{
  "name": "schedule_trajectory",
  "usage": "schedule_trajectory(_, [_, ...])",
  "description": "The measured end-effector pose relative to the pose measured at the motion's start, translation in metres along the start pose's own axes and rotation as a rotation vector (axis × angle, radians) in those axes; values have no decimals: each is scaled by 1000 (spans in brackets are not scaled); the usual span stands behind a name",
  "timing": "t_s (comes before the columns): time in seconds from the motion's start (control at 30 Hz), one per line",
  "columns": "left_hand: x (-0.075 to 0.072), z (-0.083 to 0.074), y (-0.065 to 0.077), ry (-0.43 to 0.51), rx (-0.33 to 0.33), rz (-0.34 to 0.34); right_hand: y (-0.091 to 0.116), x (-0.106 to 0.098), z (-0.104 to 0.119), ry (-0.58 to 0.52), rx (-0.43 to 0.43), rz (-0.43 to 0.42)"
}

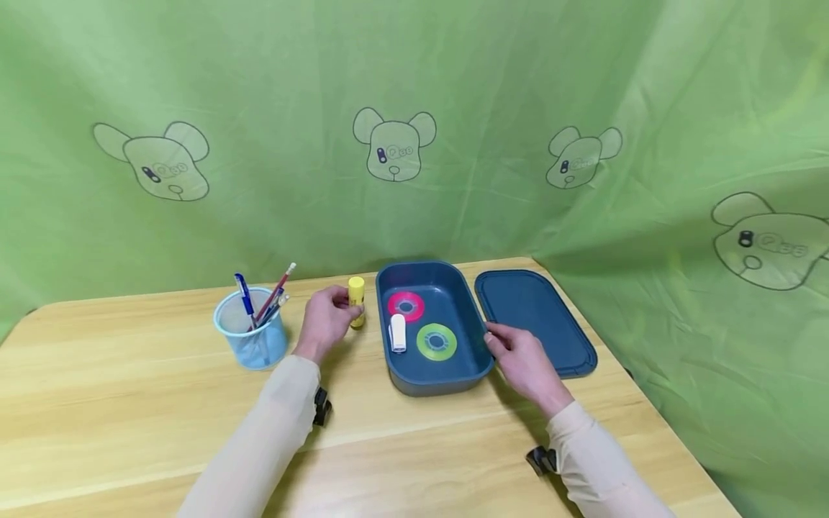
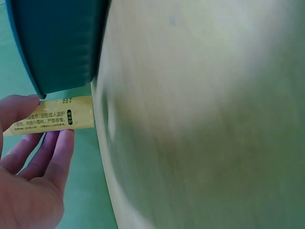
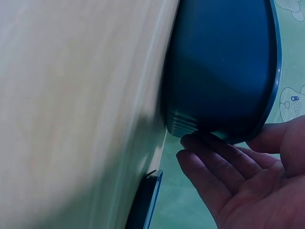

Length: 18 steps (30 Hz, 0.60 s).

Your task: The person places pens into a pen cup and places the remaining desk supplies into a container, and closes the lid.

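My left hand (image 1: 326,319) pinches a yellow glue stick (image 1: 356,302) between thumb and fingers, upright just left of a dark blue box. Printed text covers the glue stick (image 2: 52,116) in the left wrist view. At the box's right side, my right hand (image 1: 523,360) grips the rim. In the right wrist view, the thumb lies at the rim of the box (image 3: 224,62) and the fingers press against the outer wall. Inside the open box (image 1: 424,385) lie a pink ring-shaped roll (image 1: 418,305), a green one (image 1: 448,350) and a small white item (image 1: 398,332).
A light blue mesh cup (image 1: 259,349) with pens and pencils stands left of my left hand. The blue lid (image 1: 527,306) lies flat right of the box, near the right edge of the wooden table (image 1: 129,403). A green curtain (image 1: 453,216) hangs behind.
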<state>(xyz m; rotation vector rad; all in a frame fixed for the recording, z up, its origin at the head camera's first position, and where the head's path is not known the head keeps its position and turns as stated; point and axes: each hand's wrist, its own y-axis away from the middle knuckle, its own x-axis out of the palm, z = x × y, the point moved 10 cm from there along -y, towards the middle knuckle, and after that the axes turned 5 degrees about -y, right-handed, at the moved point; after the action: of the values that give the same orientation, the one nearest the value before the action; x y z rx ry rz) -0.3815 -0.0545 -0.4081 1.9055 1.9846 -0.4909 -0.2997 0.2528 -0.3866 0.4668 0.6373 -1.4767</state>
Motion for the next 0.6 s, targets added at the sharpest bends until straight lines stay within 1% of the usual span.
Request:
schedule_trajectory(0.1, [-4,-5,2,21,19,-26,1,-1,0,7,-1,-5])
schedule_trajectory(0.2, [-10,-10,5,52,42,-68,2,-1,-2,8,0,-4])
schedule_trajectory(0.4, [-18,-20,11,103,108,-130,1,0,-5,7,1,5])
schedule_trajectory(0.5, [-22,-28,14,107,144,-150,0,0,-3,15,-7,6])
schedule_trajectory(0.6, [-28,-40,17,134,182,-159,-1,1,-1,22,-13,3])
